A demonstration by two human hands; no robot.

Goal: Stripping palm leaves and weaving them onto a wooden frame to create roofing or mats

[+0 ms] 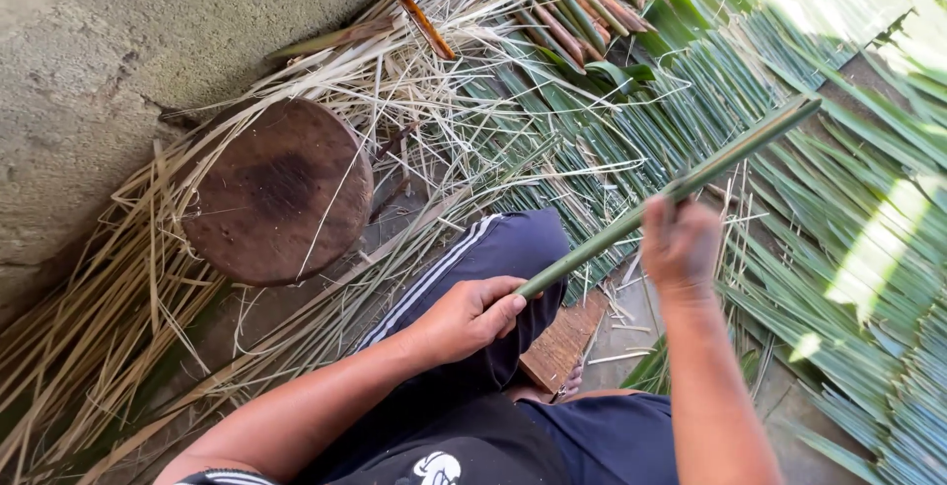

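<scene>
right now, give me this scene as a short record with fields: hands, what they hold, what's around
left hand: left hand closed around the near end of a long green leaf stalk
right hand: right hand gripping the same stalk farther up, blurred
stalk: slants up and to the right, above the lap
left of the hands: round dark brown wooden block beside a grey concrete wall
ground left: dry pale straw-like strips
ground right: flat green leaf strips laid side by side
under the leg: small brown wooden board

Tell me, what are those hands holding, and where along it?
A long green stalk: left hand grips its near end, right hand its middle.
</scene>
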